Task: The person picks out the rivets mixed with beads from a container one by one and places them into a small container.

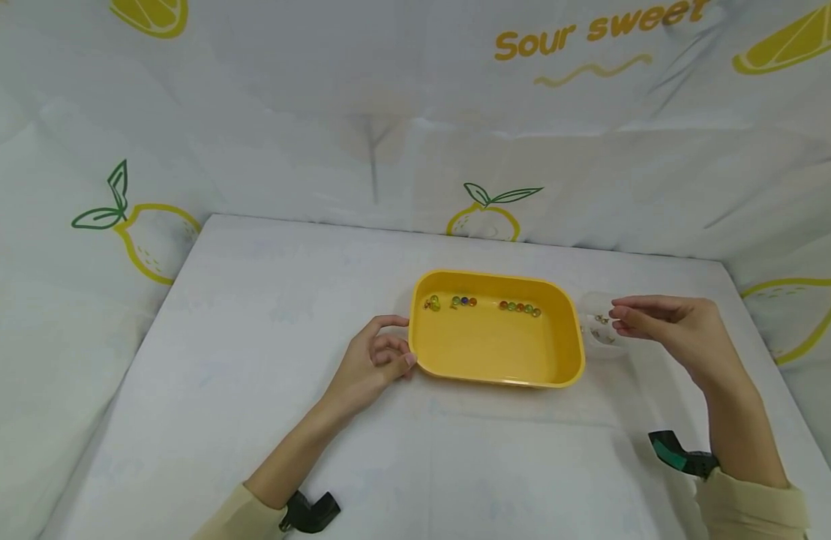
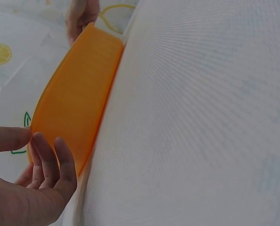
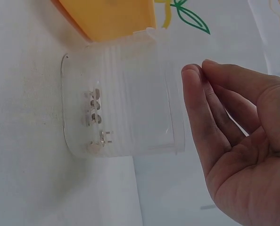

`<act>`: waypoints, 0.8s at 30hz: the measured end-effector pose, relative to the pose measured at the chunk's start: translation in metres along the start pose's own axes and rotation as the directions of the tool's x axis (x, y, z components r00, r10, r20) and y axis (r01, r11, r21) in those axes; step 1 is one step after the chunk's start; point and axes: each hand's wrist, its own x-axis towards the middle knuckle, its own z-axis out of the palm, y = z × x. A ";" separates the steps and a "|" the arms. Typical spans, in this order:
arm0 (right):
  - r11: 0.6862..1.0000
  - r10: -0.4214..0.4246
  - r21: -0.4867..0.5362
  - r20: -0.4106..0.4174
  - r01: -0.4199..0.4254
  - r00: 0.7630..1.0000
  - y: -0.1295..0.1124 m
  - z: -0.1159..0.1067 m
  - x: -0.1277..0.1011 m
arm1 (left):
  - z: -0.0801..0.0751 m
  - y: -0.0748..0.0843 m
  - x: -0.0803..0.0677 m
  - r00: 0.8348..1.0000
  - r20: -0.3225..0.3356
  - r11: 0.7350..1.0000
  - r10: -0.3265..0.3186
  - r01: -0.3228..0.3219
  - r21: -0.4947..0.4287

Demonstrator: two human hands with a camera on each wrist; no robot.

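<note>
Left grip [image 1: 378, 358] against smooth yellow tub [image 1: 498, 375]

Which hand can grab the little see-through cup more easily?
The right hand, probably. Its fingers are right beside the clear cup, which stands just right of the yellow tray. The left hand rests on the tray's far left end, with the whole tray between it and the cup.

Illumination is bright, even and diffuse, with only faint, soft shadows on the desk [image 1: 267, 360]. No strong glare. The head view is sharp, with slight wide-angle bending at the edges. In both wrist views, near fingers [image 2: 45, 162] appear soft; the clear cup [image 3: 126, 94] shows mild sheen.
</note>
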 end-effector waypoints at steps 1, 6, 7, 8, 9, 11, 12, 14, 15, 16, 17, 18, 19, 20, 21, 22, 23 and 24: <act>1.000 -0.001 0.002 0.002 0.001 1.000 -0.001 0.000 0.000 | 0.000 0.000 0.000 1.000 0.000 1.000 -0.001 0.001 0.000; 1.000 -0.008 -0.003 0.009 0.008 1.000 -0.003 0.003 0.001 | 0.000 0.000 0.000 1.000 -0.001 1.000 -0.002 0.002 0.002; 1.000 -0.010 -0.009 0.008 0.010 1.000 -0.004 0.003 0.001 | 0.000 0.000 0.000 1.000 0.000 1.000 -0.001 0.001 0.003; 1.000 -0.013 -0.016 0.006 0.013 1.000 -0.005 0.004 0.001 | 0.000 0.000 0.000 1.000 0.000 1.000 0.001 -0.001 0.004; 1.000 -0.018 -0.020 0.006 0.018 1.000 -0.006 0.005 0.002 | 0.000 0.000 0.000 1.000 0.000 1.000 0.004 -0.004 0.004; 0.999 -0.034 -0.014 0.006 0.034 0.999 -0.008 0.007 0.002 | -0.001 0.000 0.000 1.000 0.001 1.000 0.006 -0.006 0.003; 0.999 -0.044 -0.006 0.005 0.045 0.999 -0.009 0.008 0.002 | -0.001 0.000 0.000 1.000 0.002 1.000 0.008 -0.008 0.003; 0.998 -0.061 0.003 0.001 0.061 0.998 -0.011 0.010 0.003 | -0.001 0.001 0.000 1.000 0.004 1.000 0.009 -0.009 0.001; 0.998 -0.065 0.008 -0.006 0.065 0.998 -0.012 0.011 0.003 | -0.001 0.001 0.000 1.000 0.004 1.000 0.008 -0.008 0.000; 0.998 -0.068 0.011 -0.012 0.068 0.998 -0.014 0.013 0.003 | -0.001 0.001 0.000 1.000 0.005 1.000 0.008 -0.008 -0.001; 0.997 -0.070 0.013 -0.021 0.071 0.997 -0.015 0.015 0.004 | -0.001 0.001 0.000 1.000 0.005 1.000 0.008 -0.008 -0.002; 0.997 -0.073 0.004 -0.029 0.073 0.997 -0.016 0.017 0.004 | -0.001 0.001 -0.001 1.000 0.005 1.000 0.008 -0.008 -0.002; 0.997 -0.072 0.000 -0.037 0.072 0.997 -0.018 0.019 0.004 | -0.001 0.001 -0.001 1.000 0.006 1.000 0.007 -0.007 -0.003; 0.997 -0.078 -0.002 -0.044 0.078 0.996 -0.019 0.020 0.005 | -0.001 0.001 -0.001 1.000 0.006 1.000 0.008 -0.008 -0.003; 0.996 -0.084 -0.003 -0.051 0.084 0.995 -0.020 0.022 0.005 | -0.001 0.001 0.000 1.000 0.006 1.000 0.008 -0.008 -0.004; 0.995 -0.095 -0.003 -0.051 0.095 0.994 -0.021 0.023 0.006 | -0.001 0.001 0.000 1.000 0.005 1.000 0.008 -0.008 -0.004; 0.994 -0.107 -0.007 -0.053 0.107 0.993 -0.023 0.025 0.007 | -0.001 0.000 0.000 1.000 0.005 1.000 0.009 -0.009 -0.004; 0.993 -0.114 -0.008 -0.051 0.114 0.992 -0.024 0.026 0.007 | -0.001 0.000 0.000 1.000 0.005 1.000 0.010 -0.010 -0.003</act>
